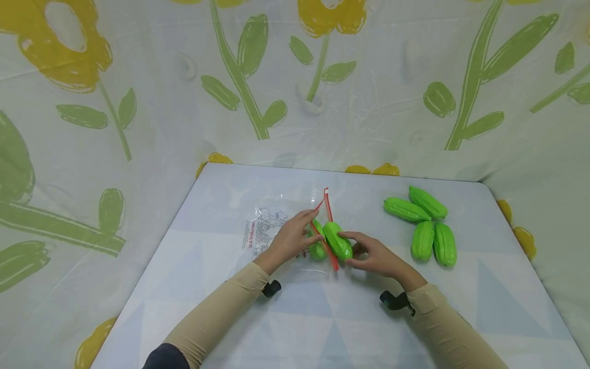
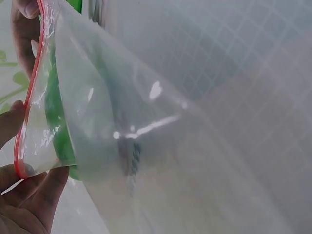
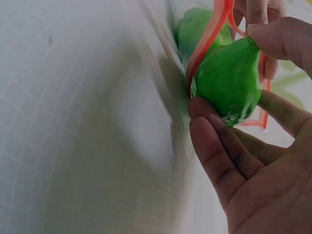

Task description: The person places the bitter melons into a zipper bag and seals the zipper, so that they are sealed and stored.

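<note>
A clear zip bag (image 1: 269, 218) with a red seal strip and printing lies at mid-table, its mouth toward the right. My left hand (image 1: 290, 238) pinches the red strip between fingers and thumb; the left wrist view shows this hand (image 2: 34, 204) at the bag's lower corner. In my right hand (image 1: 380, 260) is a bright green ridged bitter melon (image 1: 338, 242), held by fingers and thumb at the bag's mouth. Close up in the right wrist view, the held bitter melon (image 3: 229, 80) touches the red strip (image 3: 209, 41). Behind the clear plastic sits more green bitter melon (image 1: 317, 251).
Several more bitter melons (image 1: 421, 218) lie grouped on the right of the white and pale blue table (image 1: 304, 333). A flower-printed curtain (image 1: 359, 102) rises behind the table's back edge and along its sides.
</note>
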